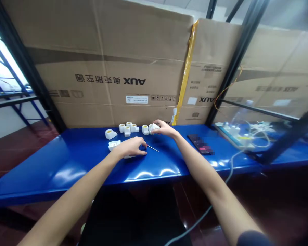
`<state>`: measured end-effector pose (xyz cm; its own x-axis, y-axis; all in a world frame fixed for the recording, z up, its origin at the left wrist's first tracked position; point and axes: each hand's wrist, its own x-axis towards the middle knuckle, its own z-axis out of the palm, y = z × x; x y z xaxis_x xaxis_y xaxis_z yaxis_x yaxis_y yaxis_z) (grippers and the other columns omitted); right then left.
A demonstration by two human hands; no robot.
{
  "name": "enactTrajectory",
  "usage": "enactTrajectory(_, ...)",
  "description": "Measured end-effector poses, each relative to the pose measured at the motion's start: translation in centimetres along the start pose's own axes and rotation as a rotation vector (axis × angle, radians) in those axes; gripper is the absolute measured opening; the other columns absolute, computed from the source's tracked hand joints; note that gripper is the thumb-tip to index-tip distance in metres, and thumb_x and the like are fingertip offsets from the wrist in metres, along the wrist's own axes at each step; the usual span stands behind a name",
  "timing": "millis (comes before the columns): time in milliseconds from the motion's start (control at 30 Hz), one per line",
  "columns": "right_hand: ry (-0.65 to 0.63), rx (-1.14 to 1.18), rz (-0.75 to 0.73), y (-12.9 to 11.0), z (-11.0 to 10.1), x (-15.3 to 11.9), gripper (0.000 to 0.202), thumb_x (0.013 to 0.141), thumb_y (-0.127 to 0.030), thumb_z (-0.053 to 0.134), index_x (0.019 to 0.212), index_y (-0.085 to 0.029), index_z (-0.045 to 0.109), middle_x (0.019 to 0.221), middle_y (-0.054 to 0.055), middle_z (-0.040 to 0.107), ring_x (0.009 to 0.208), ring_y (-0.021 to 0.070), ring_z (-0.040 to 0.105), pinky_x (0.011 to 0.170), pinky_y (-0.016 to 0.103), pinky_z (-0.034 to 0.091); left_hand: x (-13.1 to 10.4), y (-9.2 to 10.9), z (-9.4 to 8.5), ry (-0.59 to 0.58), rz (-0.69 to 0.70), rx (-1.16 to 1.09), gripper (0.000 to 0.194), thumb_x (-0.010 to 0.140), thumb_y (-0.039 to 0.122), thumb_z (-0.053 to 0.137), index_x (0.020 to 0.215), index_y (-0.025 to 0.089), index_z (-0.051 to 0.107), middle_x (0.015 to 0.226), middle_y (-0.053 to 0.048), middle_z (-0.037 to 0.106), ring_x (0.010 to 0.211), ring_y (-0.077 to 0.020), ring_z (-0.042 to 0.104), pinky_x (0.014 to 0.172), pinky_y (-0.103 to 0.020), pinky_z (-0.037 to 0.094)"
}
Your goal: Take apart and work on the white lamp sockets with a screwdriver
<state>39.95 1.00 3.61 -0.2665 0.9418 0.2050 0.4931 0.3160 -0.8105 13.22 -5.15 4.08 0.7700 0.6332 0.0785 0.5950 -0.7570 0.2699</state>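
Several small white plastic parts with round yellowish openings stand in a loose group toward the back of the blue table. My right hand has its fingers round a white part, beside another one at the right of the group. Nearer the front edge, my left hand hovers low with thumb and fingers apart. Partly under that hand is a white piece, and another lies just to its left. A thin screwdriver with a red handle lies right of my left fingertips.
A dark phone lies right of my right forearm. Farther right are a power strip, white cables and a clear bottle behind a black post. Large cardboard boxes stand along the back edge. A grey cable hangs over the front edge.
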Motion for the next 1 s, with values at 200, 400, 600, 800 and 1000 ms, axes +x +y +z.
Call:
enactTrajectory(200,-0.018,-0.169,-0.070,1.0,0.4,0.1,0.062,0.068,-0.023,0.095,0.124,-0.021,0.069,0.120,0.009,0.076,0.109,0.0295,0.071,0.094,0.038,0.057,-0.1,-1.9,-0.3,-0.058,0.037,-0.068,0.026,0.102,0.036,0.064,0.111,0.024,0.085,0.121,-0.010,0.079,0.110,-0.0278,0.075,0.102,-0.039,0.054)
enactTrajectory(400,-0.158,-0.516,-0.093,0.2,0.0,-1.4,0.057,0.082,-0.035,0.090,0.134,-0.022,0.069,0.124,0.013,0.078,0.110,0.0331,0.074,0.084,0.034,0.052,0.3,-2.8,-1.0,-0.035,-0.019,-0.151,0.024,0.101,0.040,0.066,0.108,0.027,0.084,0.120,-0.008,0.080,0.108,-0.0266,0.074,0.101,-0.037,0.054)
enactTrajectory(600,-0.206,-0.657,0.021,-0.6,0.1,-2.7,0.052,0.086,-0.039,0.085,0.133,-0.022,0.069,0.121,0.014,0.078,0.108,0.0334,0.074,0.076,0.032,0.049,2.7,-4.0,-3.8,-0.125,-0.200,-0.239,0.025,0.093,0.041,0.068,0.103,0.024,0.084,0.110,-0.008,0.084,0.100,-0.0273,0.075,0.091,-0.036,0.055)
enactTrajectory(800,-0.252,-0.601,-0.014,-0.9,0.8,-2.6,0.065,0.087,-0.038,0.087,0.147,-0.022,0.068,0.126,0.015,0.079,0.112,0.0338,0.075,0.083,0.033,0.052,4.5,-5.1,-3.7,-0.352,-0.237,-0.231,0.010,0.079,0.032,0.075,0.082,0.024,0.081,0.083,-0.004,0.082,0.077,-0.0252,0.072,0.070,-0.034,0.049)
enactTrajectory(1000,-0.235,-0.573,0.028,-1.0,0.1,-2.6,0.060,0.084,-0.035,0.090,0.140,-0.022,0.074,0.126,0.015,0.080,0.113,0.0353,0.075,0.084,0.034,0.053,4.1,-5.4,-2.9,-0.315,-0.221,-0.207,0.012,0.086,0.032,0.069,0.087,0.023,0.077,0.089,-0.005,0.081,0.080,-0.0240,0.072,0.070,-0.033,0.049)
